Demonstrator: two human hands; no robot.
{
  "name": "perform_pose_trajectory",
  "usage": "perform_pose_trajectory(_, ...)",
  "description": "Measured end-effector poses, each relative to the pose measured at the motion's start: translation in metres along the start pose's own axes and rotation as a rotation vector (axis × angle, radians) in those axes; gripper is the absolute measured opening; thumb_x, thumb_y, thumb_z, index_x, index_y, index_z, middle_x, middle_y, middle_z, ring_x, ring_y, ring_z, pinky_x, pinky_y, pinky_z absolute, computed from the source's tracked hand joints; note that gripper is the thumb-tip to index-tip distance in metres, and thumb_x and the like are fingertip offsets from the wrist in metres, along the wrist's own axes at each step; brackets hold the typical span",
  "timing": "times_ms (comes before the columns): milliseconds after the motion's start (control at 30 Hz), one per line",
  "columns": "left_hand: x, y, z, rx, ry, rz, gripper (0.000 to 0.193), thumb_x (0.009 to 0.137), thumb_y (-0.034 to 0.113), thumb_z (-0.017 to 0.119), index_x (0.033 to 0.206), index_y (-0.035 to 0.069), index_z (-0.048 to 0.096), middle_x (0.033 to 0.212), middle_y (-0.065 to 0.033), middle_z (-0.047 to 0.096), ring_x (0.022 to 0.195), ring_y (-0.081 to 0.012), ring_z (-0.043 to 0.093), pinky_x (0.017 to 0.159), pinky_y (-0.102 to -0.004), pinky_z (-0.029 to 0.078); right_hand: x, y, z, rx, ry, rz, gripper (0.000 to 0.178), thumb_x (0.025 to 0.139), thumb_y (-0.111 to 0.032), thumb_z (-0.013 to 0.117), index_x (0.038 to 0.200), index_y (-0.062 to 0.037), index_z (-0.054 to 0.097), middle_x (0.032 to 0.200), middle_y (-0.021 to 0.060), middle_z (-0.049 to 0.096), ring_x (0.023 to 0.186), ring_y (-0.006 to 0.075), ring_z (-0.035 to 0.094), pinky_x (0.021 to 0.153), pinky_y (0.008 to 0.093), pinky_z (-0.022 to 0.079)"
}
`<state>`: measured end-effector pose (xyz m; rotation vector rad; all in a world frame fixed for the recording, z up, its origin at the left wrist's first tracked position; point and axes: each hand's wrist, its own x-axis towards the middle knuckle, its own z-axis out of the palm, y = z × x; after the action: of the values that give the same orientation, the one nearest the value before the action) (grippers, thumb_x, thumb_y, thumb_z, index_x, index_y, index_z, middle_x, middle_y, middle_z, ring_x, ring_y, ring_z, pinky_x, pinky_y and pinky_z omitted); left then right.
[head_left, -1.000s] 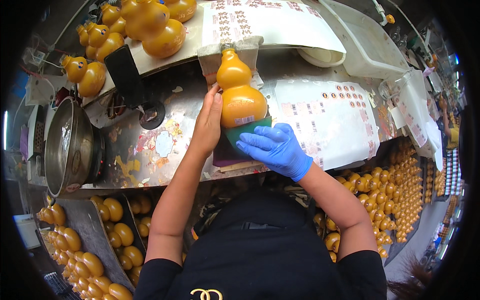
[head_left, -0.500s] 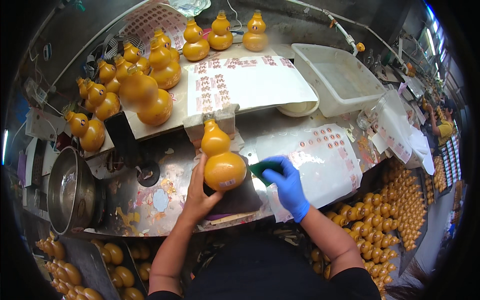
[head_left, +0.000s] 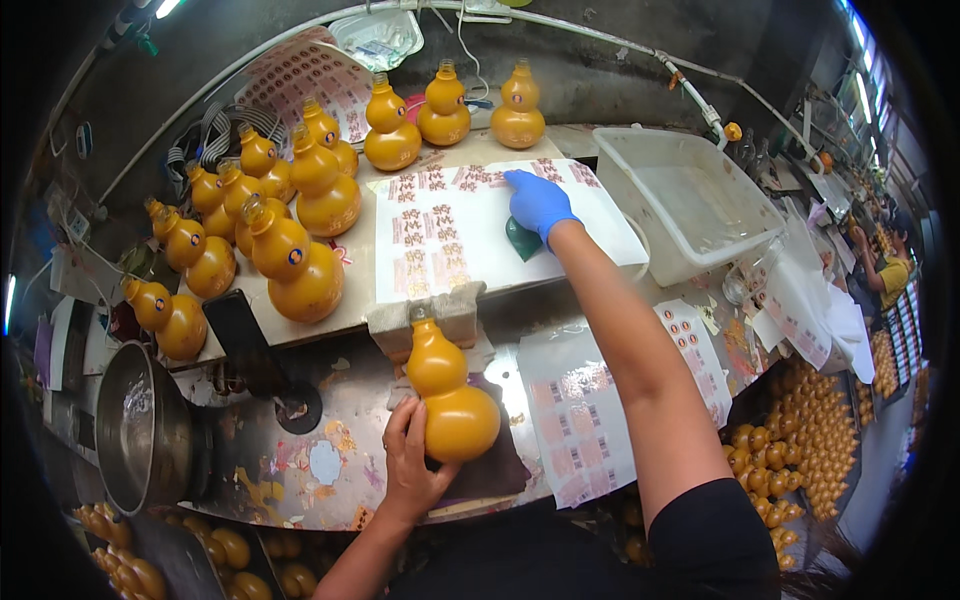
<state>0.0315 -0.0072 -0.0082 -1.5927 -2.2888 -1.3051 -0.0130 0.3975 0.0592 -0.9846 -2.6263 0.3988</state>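
My left hand (head_left: 410,460) is wrapped round the lower bulb of a glossy yellow gourd-shaped bottle (head_left: 460,422). The bottle lies tilted, its glass neck resting on a cloth-covered block (head_left: 455,318) and its body over a dark cloth (head_left: 510,462). Farther off, my blue-gloved right hand (head_left: 540,208) reaches over a white sheet of reddish decals (head_left: 500,250), index finger stretched onto the row along its far edge. A flat green scraper (head_left: 522,240) is tucked under the glove's other fingers. Its grip is partly hidden.
Several yellow gourd bottles (head_left: 325,200) stand at the back left. A metal bowl (head_left: 140,430) and a black phone-like slab on a stand (head_left: 250,345) are at left. A translucent tub (head_left: 690,210) sits at right; another decal sheet (head_left: 570,390) lies under my right forearm.
My right hand has moved from beside the bottle up to the decal sheet, carrying the green scraper. The bottle has been turned; the small label on its lower bulb no longer shows.
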Motion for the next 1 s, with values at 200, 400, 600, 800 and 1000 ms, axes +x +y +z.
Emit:
perform_pose_trajectory(200,0.003,0.0,0.002,-0.015,0.027,0.017,0.089,0.063,0.007,0.081,0.139,0.004,0.035,0.134,-0.021,0.039,0.126,-0.0404,0.041,0.106,-0.0474,0.035,-0.039,0.012,-0.017,-0.176,-0.164,-0.115,0.044,0.09,-0.013,0.037,0.131,-0.0127,0.052,0.134,0.0121,0.053,0.114,0.0303,0.057,0.096,0.0391,0.046)
perform_pose_trajectory(400,0.004,0.002,0.001,-0.028,0.046,0.01,0.09,0.061,0.006,0.082,0.138,0.007,0.037,0.134,-0.0195,0.037,0.126,-0.04,0.04,0.105,-0.0464,0.036,-0.17,0.016,-0.039,-0.147,0.133,-0.355,0.046,0.084,-0.03,0.062,0.127,-0.0157,0.056,0.123,0.0137,0.061,0.092,0.0307,0.066,0.077,0.0421,0.053)
perform_pose_trajectory(600,0.006,0.003,-0.002,-0.086,0.028,-0.026,0.095,0.065,0.008,0.082,0.144,0.007,0.03,0.137,-0.0199,0.035,0.127,-0.0392,0.039,0.106,-0.0455,0.035,-0.169,0.042,0.003,-0.143,0.505,-0.396,0.036,0.086,-0.017,0.061,0.122,-0.0201,0.061,0.125,0.0068,0.061,0.067,0.0266,0.067,0.062,0.0355,0.054)
perform_pose_trajectory(800,0.012,0.008,-0.01,-0.152,-0.018,-0.084,0.096,0.064,0.01,0.083,0.145,0.008,0.032,0.135,-0.0176,0.043,0.126,-0.0351,0.043,0.106,-0.0403,0.037,-0.191,0.024,0.002,0.782,0.355,-0.236,0.024,0.091,-0.012,0.056,0.111,-0.0082,0.068,0.108,0.0057,0.069,0.06,0.0155,0.063,0.055,0.0279,0.05)
perform_pose_trajectory(1000,0.012,0.012,-0.019,-0.049,0.0,-0.034,0.093,0.063,0.01,0.083,0.143,0.007,0.037,0.126,-0.017,0.047,0.116,-0.0356,0.05,0.096,-0.0396,0.044,-0.245,-0.05,-0.052,1.227,-0.143,0.016,0.028,0.092,-0.011,0.05,0.114,-0.0033,0.066,0.108,0.0045,0.069,0.053,0.0019,0.051,0.051,0.0181,0.044)
